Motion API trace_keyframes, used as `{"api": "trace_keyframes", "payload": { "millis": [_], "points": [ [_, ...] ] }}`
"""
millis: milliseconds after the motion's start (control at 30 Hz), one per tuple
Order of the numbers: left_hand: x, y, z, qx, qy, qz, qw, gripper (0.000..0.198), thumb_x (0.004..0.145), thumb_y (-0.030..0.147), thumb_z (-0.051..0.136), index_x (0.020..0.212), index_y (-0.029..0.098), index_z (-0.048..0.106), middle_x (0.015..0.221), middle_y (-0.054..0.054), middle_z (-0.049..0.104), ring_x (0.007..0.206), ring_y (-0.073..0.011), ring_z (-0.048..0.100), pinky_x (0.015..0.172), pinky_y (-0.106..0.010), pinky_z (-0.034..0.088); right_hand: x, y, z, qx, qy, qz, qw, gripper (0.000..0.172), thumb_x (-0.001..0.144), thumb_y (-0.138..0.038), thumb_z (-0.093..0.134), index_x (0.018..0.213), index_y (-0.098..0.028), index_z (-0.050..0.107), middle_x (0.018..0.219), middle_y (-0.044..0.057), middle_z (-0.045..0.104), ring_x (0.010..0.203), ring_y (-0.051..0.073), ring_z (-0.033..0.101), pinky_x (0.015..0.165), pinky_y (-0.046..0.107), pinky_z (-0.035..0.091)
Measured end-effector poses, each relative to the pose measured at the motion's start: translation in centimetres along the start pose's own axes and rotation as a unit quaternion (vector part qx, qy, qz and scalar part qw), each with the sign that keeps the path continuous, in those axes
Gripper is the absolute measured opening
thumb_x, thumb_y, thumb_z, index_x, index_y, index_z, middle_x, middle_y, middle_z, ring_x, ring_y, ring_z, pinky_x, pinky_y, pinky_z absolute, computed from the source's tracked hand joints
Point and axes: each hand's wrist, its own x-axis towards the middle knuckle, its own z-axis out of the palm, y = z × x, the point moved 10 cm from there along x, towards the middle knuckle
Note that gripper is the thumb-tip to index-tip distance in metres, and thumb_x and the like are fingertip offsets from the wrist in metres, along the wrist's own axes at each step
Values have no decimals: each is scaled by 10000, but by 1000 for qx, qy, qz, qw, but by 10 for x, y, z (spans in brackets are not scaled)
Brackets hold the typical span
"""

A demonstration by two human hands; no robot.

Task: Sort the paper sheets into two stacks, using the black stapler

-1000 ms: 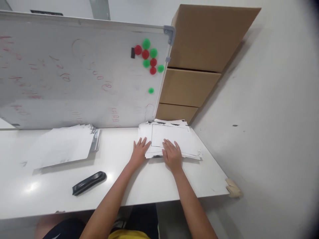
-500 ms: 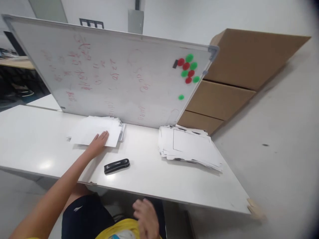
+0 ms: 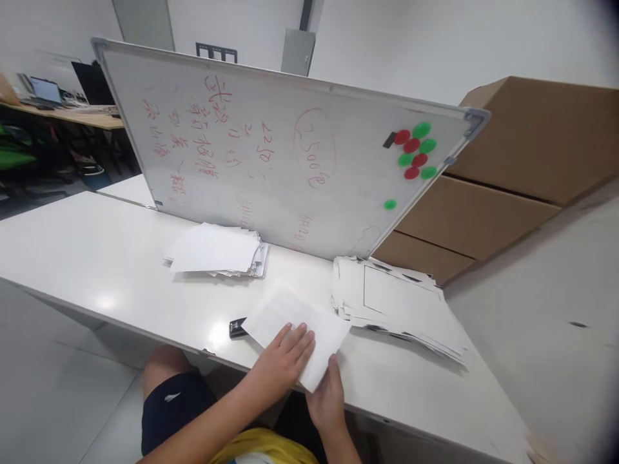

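Observation:
My left hand (image 3: 283,362) lies flat, fingers spread, on a small bundle of white sheets (image 3: 294,325) near the table's front edge. My right hand (image 3: 327,399) grips the bundle's near corner, thumb on top. The bundle covers most of a black stapler (image 3: 236,327), whose end sticks out at the left. A loose stack of white papers (image 3: 215,250) lies at the left by the whiteboard. A bigger stack of printed papers (image 3: 394,303) lies at the right.
A whiteboard (image 3: 271,154) with red writing and red and green magnets (image 3: 414,151) leans upright along the white table (image 3: 87,258). Brown cardboard boxes (image 3: 527,167) are stacked behind at the right. Desks with a laptop stand at the far left.
My left hand left the left stack and brought a bundle of sheets to the front, over the stapler. My right hand came up from my lap and gripped its corner. The view shifted left.

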Motion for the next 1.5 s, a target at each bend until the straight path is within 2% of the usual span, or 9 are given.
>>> {"api": "trace_keyframes", "payload": {
  "millis": [200, 267, 367, 500, 733, 933, 1233, 1367, 1500],
  "points": [
    [-23, -40, 16, -162, -113, 57, 979, 634, 845, 421, 530, 1437, 367, 311, 1481, 36, 360, 1417, -157, 226, 1169, -370, 270, 0, 9, -39, -8, 5, 104, 994, 570, 697, -421, 732, 1209, -198, 617, 1050, 64, 742, 989, 281, 681, 903, 437, 523],
    [-23, -118, 20, -140, -103, -60, 983, 479, 902, 295, 430, 1372, 390, 415, 1449, 34, 419, 1401, -145, 271, 1169, -407, 238, 2, 2, -52, -27, 10, 93, 995, 562, 724, -458, 701, 1217, -202, 617, 1031, 56, 748, 981, 281, 687, 903, 439, 527],
    [-38, -239, 25, -86, -78, -249, 961, 491, 890, 296, 407, 1357, 158, 468, 1444, -152, 415, 1396, -316, 274, 1105, -629, 192, 5, -9, -61, -50, 25, 89, 995, 568, 752, -481, 670, 1245, -208, 602, 1036, 40, 748, 1009, 276, 679, 916, 432, 529],
    [-60, -305, 26, -108, -66, -308, 943, 399, 897, 343, 376, 1172, 185, 618, 1284, -103, 595, 1231, -254, 513, 1051, -480, 378, 11, -21, -69, -30, 54, 89, 994, 600, 747, -441, 695, 1279, -196, 569, 1090, 33, 732, 1064, 275, 654, 931, 418, 527],
    [-75, -282, 9, -135, -42, -317, 938, 444, 941, 423, 302, 1137, 224, 647, 1189, -33, 660, 1136, -204, 587, 972, -371, 476, 31, -27, -82, -3, 98, 76, 992, 545, 730, -421, 707, 1217, -198, 608, 1092, 26, 731, 1129, 272, 616, 941, 420, 522],
    [-54, -242, -21, -75, 79, -297, 949, 357, 956, 290, 343, 1143, 241, 643, 1161, -34, 676, 1132, -200, 600, 964, -381, 472, 38, -28, -75, -6, 88, 59, 994, 513, 713, -399, 717, 1177, -197, 631, 1078, 36, 735, 1116, 281, 622, 944, 445, 511],
    [-33, -240, 35, -13, -43, -236, 971, 427, 924, 120, 313, 1265, 215, 553, 1369, -75, 522, 1306, -265, 440, 1049, -474, 353, 36, -34, -67, -17, 61, 36, 997, 507, 721, -402, 708, 1183, -210, 625, 1089, 43, 730, 1063, 267, 649, 954, 441, 498],
    [-34, -215, -5, -6, 61, -259, 964, 367, 954, 170, 311, 1227, 158, 557, 1291, -93, 593, 1263, -244, 492, 1029, -450, 392, 36, -37, -66, -1, 74, 40, 996, 551, 683, -381, 725, 1192, -197, 618, 1088, 43, 729, 1102, 267, 625, 975, 435, 480],
    [-34, -133, -54, -2, 157, -236, 959, 365, 956, 195, 312, 1268, 206, 500, 1168, -79, 667, 1137, -211, 594, 899, -418, 486, 36, -40, -62, -23, 57, 14, 998, 555, 693, -410, 704, 1198, -198, 614, 1088, 47, 728, 1106, 264, 621, 960, 426, 488]
  ]
}}
